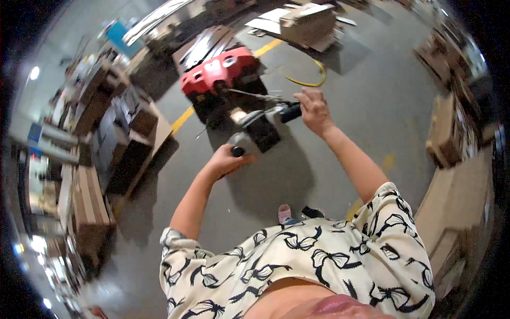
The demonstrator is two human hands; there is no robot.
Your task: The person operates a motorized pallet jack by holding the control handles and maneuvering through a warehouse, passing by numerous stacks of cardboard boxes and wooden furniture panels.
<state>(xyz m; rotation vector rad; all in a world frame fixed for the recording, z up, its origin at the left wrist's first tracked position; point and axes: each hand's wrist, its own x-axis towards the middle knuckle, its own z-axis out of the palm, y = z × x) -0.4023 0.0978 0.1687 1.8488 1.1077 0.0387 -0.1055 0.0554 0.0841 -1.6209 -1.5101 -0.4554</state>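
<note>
In front of me is a red and black electric pallet truck (220, 70), its control handle (264, 133) reaching back toward me. My left hand (226, 161) is closed around the handle's left end, beside a round black knob (237, 151). My right hand (315, 112) has its fingers curled at the black grip (290, 112) on the right end; how far they wrap it is partly hidden. Brown boards or flattened cartons (204, 45) lie on the far side of the red cover.
A yellow curved hose or strap (323, 74) shows beyond my right hand. Ahead sits a stack of cardboard (308, 24). Cartons and boards (125, 143) line the left, with more boxes (445, 130) along the right. Yellow lines (182, 120) mark the grey floor (372, 101).
</note>
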